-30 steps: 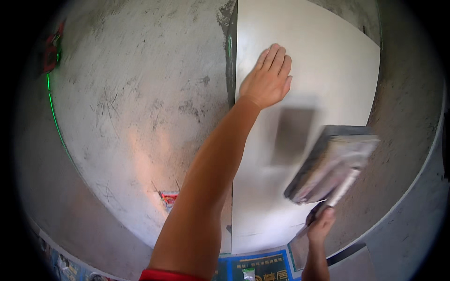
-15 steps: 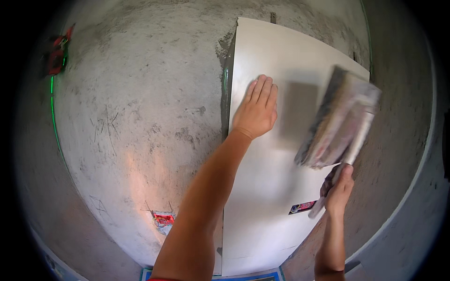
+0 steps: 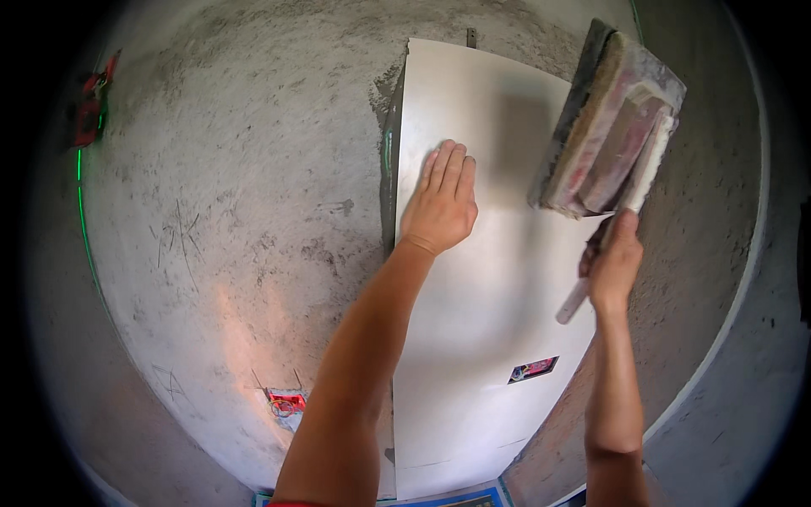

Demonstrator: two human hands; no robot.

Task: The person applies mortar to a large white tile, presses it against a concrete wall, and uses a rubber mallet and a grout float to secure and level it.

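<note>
A tall, glossy white wall tile [image 3: 460,338] stands against the rough grey wall. My left hand [image 3: 441,203] lies flat on its upper left part, fingers stretched upward, holding nothing. Wrapped round the pale handle of a large, stained float [image 3: 601,139] is my right hand [image 3: 615,264]. The float has a thick, dark-edged pad and is tilted near the tile's upper right edge, casting a shadow on the tile. Whether its pad touches the tile I cannot tell.
A cut-out with a socket box [image 3: 533,370] sits low in the tile. Another red socket box [image 3: 287,404] with wires is set in the bare wall. At far left a red device [image 3: 89,118] hangs above a green laser line. A metal clip [image 3: 471,37] shows above the tile.
My right hand has raised the float, which now looks sharper. My left hand stays flat on the tile. The whole view has shifted slightly.
</note>
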